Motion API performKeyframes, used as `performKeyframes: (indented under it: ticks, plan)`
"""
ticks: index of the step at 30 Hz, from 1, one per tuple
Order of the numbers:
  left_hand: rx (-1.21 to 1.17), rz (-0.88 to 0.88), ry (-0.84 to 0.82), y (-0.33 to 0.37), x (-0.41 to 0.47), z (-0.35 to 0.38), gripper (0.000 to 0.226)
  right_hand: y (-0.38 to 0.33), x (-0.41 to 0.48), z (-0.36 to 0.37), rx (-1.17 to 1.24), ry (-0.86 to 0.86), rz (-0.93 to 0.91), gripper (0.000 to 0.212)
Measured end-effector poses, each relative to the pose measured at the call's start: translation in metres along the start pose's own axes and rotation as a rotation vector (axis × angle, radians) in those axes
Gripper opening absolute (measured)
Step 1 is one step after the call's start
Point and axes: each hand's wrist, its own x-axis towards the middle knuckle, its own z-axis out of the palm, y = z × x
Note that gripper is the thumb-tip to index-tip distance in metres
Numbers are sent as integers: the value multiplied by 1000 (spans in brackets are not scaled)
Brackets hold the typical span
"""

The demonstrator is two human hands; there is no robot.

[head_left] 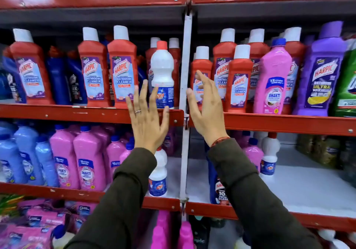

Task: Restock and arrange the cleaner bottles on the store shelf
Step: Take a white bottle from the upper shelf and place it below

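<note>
A white cleaner bottle (162, 69) with a red cap stands upright at the front right end of the left red shelf (77, 112). My left hand (147, 117) is raised just below and in front of it, fingers spread, holding nothing. My right hand (207, 106) is open beyond the white upright post (185, 98), fingers in front of a small red Harpic bottle (200, 71). Red Harpic bottles (123, 65) with white caps line the same shelf on both sides.
A pink Shakti bottle (274, 79) and a purple Harpic bottle (321, 69) stand on the right shelf. Below are blue bottles (27, 152), pink bottles (88, 156) and two more white bottles (159, 173). The lower right shelf (308, 189) has bare white surface.
</note>
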Motion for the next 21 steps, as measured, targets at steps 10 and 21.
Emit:
performKeyframes:
  ticks: [10,21]
  plan:
    - [-28,-83,-123,-62,-29,12,69,-42,57,64,-36,-163,230,56]
    - [-10,-75,-97,-67,-30,16,69,-49,76,82,1,-160,349,64]
